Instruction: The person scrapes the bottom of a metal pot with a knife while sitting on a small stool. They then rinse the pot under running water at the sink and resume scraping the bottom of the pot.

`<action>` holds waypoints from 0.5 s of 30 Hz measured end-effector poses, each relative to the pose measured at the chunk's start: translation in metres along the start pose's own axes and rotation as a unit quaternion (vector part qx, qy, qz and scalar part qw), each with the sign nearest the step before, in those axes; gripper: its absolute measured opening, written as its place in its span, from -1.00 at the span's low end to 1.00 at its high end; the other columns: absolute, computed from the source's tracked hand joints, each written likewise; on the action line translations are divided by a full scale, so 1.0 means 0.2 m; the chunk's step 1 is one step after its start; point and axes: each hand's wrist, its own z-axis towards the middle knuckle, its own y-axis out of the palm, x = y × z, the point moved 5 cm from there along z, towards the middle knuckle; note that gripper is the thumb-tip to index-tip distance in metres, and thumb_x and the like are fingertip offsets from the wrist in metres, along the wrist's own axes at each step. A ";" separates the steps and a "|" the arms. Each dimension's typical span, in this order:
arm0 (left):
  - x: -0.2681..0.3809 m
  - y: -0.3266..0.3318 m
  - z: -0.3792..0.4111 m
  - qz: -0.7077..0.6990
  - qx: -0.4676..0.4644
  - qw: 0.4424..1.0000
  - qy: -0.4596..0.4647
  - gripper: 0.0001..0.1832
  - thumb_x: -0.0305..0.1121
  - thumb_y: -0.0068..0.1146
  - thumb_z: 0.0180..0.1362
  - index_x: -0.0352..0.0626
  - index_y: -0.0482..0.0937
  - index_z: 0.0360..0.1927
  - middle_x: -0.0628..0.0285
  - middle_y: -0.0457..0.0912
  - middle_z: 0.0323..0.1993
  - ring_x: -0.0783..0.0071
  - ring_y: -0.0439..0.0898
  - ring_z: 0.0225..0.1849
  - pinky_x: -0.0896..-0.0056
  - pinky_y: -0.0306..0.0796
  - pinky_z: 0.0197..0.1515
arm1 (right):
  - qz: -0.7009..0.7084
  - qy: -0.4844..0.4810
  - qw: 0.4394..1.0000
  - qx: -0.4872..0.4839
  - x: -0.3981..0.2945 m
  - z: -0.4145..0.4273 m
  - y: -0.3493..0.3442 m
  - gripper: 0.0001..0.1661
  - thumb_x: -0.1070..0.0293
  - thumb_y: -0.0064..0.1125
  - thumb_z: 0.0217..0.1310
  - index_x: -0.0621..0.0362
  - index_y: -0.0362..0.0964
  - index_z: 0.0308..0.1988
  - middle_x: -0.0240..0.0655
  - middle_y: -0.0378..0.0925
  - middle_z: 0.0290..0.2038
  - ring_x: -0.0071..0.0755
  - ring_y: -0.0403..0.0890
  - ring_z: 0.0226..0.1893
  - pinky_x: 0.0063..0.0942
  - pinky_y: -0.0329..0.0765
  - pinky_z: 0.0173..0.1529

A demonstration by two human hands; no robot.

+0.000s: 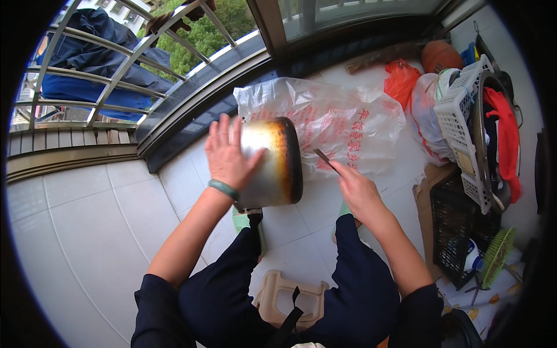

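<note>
A metal cooking pot (270, 165) lies on its side in front of me, its outer wall scorched brown and black toward the base. My left hand (230, 156) rests against its left part with fingers spread; a green bangle (223, 190) is at the wrist. Below the pot, its dark handle (255, 214) points toward my leg. To the right, my right hand (359, 187) grips a thin, dark, flat blade-like tool (326, 161), its tip a little apart from the pot. A translucent plastic sack with red printing (348, 126) is spread on the tiles beyond.
A beige plastic stool (272, 300) is between my legs. On the right are a black plastic crate (446, 226), a white plastic basket (452, 117), a red bag (400, 80) and a basketball (441, 57). A metal railing (117, 78) and window frame border the upper left.
</note>
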 end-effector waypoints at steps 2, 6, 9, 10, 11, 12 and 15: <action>0.09 0.07 -0.06 0.001 -0.078 0.997 0.017 -0.17 0.22 -0.07 0.06 -0.21 0.22 0.24 -0.10 0.16 0.28 -0.01 0.03 0.35 -0.02 -0.15 0.32 | -0.049 0.021 0.998 -0.045 -0.09 0.06 -0.02 -0.54 0.48 -0.07 0.14 0.00 0.32 0.08 -0.13 0.47 -0.25 0.00 0.52 -0.27 -0.23 0.47 -0.19; 0.10 0.10 -0.13 0.001 -0.069 0.997 0.024 -0.24 0.15 -0.16 0.13 -0.27 0.24 0.23 -0.09 0.15 0.28 0.04 0.04 0.36 -0.01 -0.18 0.34 | -0.096 -0.037 0.994 -0.045 -0.14 0.05 0.03 -0.54 0.45 -0.03 0.13 -0.06 0.31 0.07 -0.19 0.43 -0.32 -0.01 0.53 -0.37 -0.14 0.48 -0.30; 0.10 0.09 -0.17 -0.008 -0.037 0.999 0.034 -0.27 0.11 -0.15 0.13 -0.23 0.24 0.23 -0.03 0.16 0.29 0.05 0.05 0.35 -0.02 -0.16 0.33 | -0.121 -0.038 0.990 -0.058 -0.17 0.01 0.04 -0.55 0.39 -0.04 0.17 -0.10 0.30 0.10 -0.20 0.42 -0.31 0.01 0.55 -0.39 -0.03 0.49 -0.38; 0.11 0.08 -0.18 -0.015 -0.027 0.999 0.040 -0.29 0.09 -0.14 0.13 -0.21 0.25 0.23 -0.01 0.17 0.29 0.05 0.06 0.35 -0.02 -0.16 0.33 | -0.129 -0.038 0.989 -0.060 -0.17 0.01 0.05 -0.55 0.38 -0.04 0.17 -0.10 0.30 0.10 -0.20 0.42 -0.31 0.01 0.56 -0.39 -0.02 0.48 -0.39; 0.11 0.08 -0.19 -0.018 -0.037 0.998 0.040 -0.30 0.08 -0.13 0.13 -0.19 0.26 0.23 0.02 0.18 0.29 0.05 0.07 0.35 -0.03 -0.15 0.33 | -0.136 -0.039 0.988 -0.063 -0.17 0.00 0.05 -0.55 0.38 -0.04 0.17 -0.10 0.30 0.10 -0.19 0.42 -0.31 0.01 0.56 -0.39 0.00 0.48 -0.41; 0.11 0.08 -0.20 -0.022 -0.048 0.998 0.040 -0.31 0.07 -0.12 0.12 -0.17 0.27 0.23 0.04 0.19 0.29 0.05 0.08 0.34 -0.04 -0.14 0.32 | -0.146 -0.038 0.986 -0.068 -0.18 0.00 0.05 -0.55 0.38 -0.05 0.17 -0.09 0.29 0.10 -0.19 0.42 -0.32 0.01 0.56 -0.40 -0.01 0.48 -0.40; 0.12 0.07 -0.21 -0.035 -0.049 0.997 0.042 -0.34 0.06 -0.10 0.12 -0.12 0.29 0.21 0.05 0.22 0.27 0.04 0.10 0.33 -0.06 -0.12 0.31 | -0.168 -0.040 0.982 -0.078 -0.21 -0.01 0.05 -0.54 0.40 -0.05 0.17 -0.07 0.28 0.11 -0.17 0.42 -0.32 0.03 0.56 -0.40 -0.04 0.49 -0.37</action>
